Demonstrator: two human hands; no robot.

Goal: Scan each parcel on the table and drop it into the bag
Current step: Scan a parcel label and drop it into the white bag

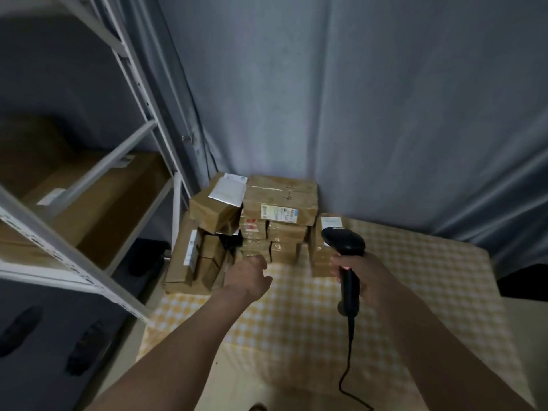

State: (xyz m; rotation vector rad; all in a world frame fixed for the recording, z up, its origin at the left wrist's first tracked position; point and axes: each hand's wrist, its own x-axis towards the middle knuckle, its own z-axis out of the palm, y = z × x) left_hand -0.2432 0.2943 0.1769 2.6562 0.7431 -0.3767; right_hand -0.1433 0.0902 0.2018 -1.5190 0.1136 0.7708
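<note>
A: How far along?
B: Barely, I'd judge. The parcels (252,229) sit stacked at frame centre, on the table (415,292).
A: Hands?
B: Right hand (364,280) grasps the scanner (345,256); left hand (250,275) reaches out, holding nothing. No bag visible.

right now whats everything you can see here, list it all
brown cardboard parcels: a stack, too many to count, far left of table
yellow checked tablecloth: one, covers the table
black handheld barcode scanner: one, corded, over the table
white metal shelving rack: one, left
large brown cartons: at least two, on the rack
grey curtain: behind the table
left hand: reaching toward the stack, fingers hidden
right hand: grips the scanner handle
</note>
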